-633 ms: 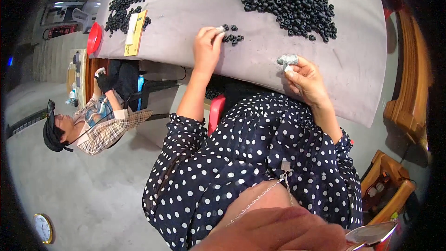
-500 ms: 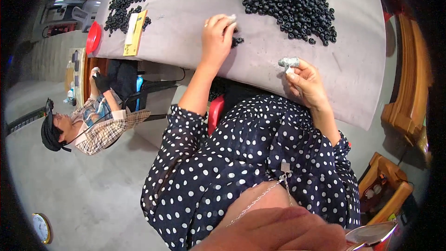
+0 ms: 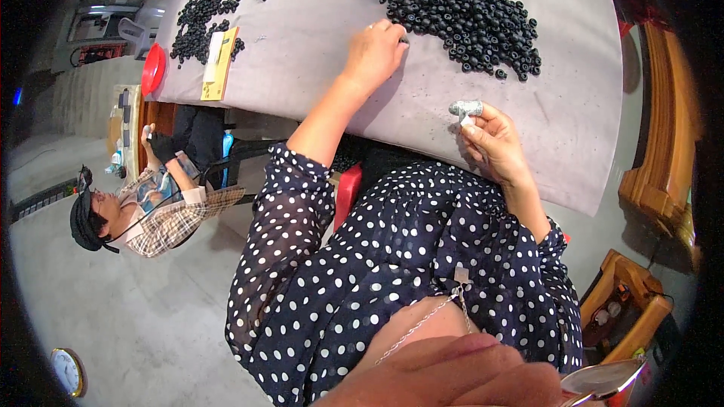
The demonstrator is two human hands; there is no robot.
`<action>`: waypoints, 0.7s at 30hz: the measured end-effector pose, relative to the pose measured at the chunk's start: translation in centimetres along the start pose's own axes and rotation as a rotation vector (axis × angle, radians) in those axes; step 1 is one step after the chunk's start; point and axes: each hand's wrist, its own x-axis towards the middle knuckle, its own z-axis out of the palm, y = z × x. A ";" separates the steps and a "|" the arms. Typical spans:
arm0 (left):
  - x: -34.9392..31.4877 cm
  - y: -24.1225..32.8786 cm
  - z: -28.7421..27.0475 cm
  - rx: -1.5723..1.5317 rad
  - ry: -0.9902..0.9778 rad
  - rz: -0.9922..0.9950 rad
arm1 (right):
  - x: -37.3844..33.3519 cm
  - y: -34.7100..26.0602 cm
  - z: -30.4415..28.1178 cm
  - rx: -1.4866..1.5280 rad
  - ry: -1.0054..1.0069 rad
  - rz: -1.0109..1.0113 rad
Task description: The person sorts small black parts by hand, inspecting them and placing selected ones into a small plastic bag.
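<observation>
Many small black ring-like parts (image 3: pixel 467 19), round with a hole in the middle, lie in a heap on the light grey cloth of the table. My left hand (image 3: pixel 375 54) is at the heap's near edge, fingers curled together; a dark bit shows at its fingertips, but what they hold is mostly hidden. Farther right and nearer me, my right hand (image 3: pixel 494 143) is raised over the table's edge. Its index fingertip is wrapped in a grey covering (image 3: pixel 467 108). Thumb and fingers pinch a small white piece (image 3: pixel 465 120).
A second scatter of black parts (image 3: pixel 200 15) lies at the far left, beside a yellow box (image 3: pixel 219 64). A red dish (image 3: pixel 154 68) sits at the table's left edge. Another person (image 3: pixel 162 203) sits at left. Carved wooden furniture (image 3: pixel 664 151) stands at right.
My left hand has moved right and slightly away from me, toward the heap. The few black parts that lay beside it no longer show. My right hand has hardly moved.
</observation>
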 end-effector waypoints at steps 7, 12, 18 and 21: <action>-1.7 1.6 -0.9 -0.069 -0.040 0.130 | -0.2 0.4 0.2 -0.080 0.010 -0.025; -3.5 5.1 -0.6 -0.922 -0.103 -0.191 | -0.1 0.4 0.5 -0.102 0.019 -0.065; -6.1 8.7 0.3 -1.704 -0.307 -0.666 | -0.2 0.7 0.6 -0.250 0.061 -0.076; -6.9 8.3 0.3 -1.685 -0.365 -0.677 | -0.2 0.7 0.6 -0.365 0.102 -0.053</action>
